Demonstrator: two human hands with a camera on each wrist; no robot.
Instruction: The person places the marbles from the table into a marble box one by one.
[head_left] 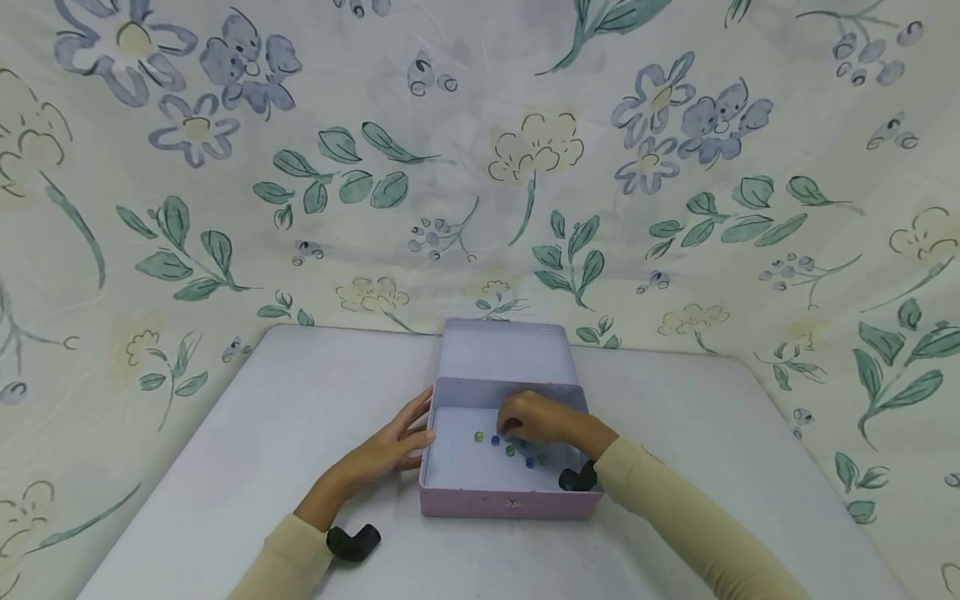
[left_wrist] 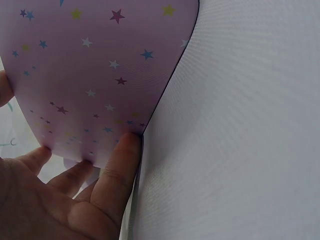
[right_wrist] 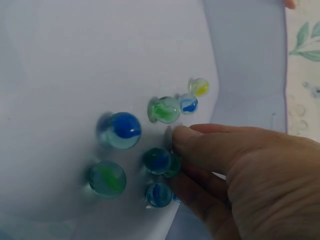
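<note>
Pink tin box near middle of grey table, hinged lid thrown back toward floral cloth backdrop. Star print on box's outer wall seen close in left wrist view. Left hand flat against box's left wall from outside, fingers straight and pressing, gripping nothing. Right hand inside box, fingers curled down among glass marbles on pale floor; fingertips touching a dark green-blue marble, pinch or mere touch not clear. Other marbles loose just beside: large blue, large green, green swirl, small blue, yellow nearest far wall. Cream sleeves on both arms.
</note>
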